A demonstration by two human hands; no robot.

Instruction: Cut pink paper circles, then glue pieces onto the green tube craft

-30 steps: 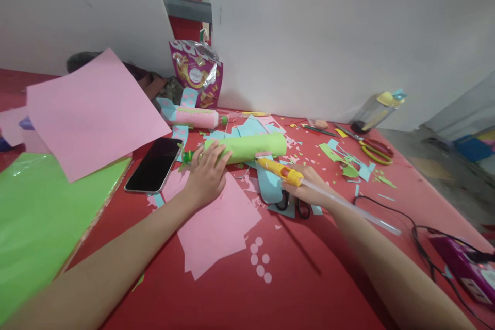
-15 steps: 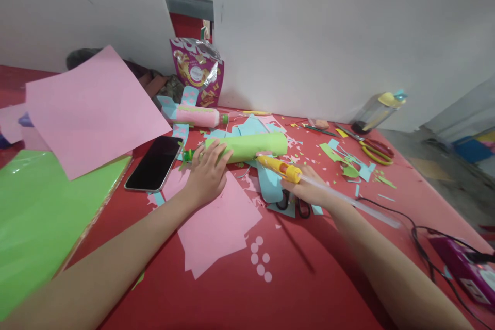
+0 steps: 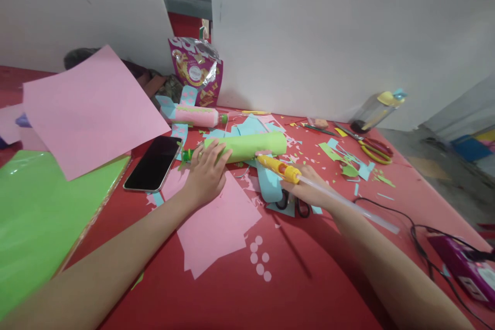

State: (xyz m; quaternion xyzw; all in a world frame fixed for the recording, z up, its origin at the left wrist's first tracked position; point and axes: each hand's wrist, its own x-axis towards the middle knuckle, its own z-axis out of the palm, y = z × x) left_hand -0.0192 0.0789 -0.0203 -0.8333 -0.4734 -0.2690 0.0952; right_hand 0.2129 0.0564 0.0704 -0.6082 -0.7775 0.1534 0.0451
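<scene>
My left hand (image 3: 208,171) lies over the cap end of a bottle wrapped in light green paper (image 3: 255,145), its fingers curved round it and steadying it on its side. A yellow hot glue gun (image 3: 277,166) is in my right hand (image 3: 309,185), with a long clear glue stick (image 3: 351,207) sticking out of its back. The gun's nozzle points at the lower side of the green bottle, next to a light blue paper piece (image 3: 269,184). Whether the nozzle touches the paper, I cannot tell. Black-handled scissors (image 3: 302,209) lie partly hidden under my right hand.
Pink paper sheets (image 3: 216,232), small pink paper circles (image 3: 260,269) and a phone (image 3: 153,164) lie nearby. Behind are a pink paper-wrapped bottle (image 3: 197,116) and a snack bag (image 3: 197,69). Red-and-yellow-handled scissors (image 3: 375,150) and a black cord (image 3: 415,237) are to the right.
</scene>
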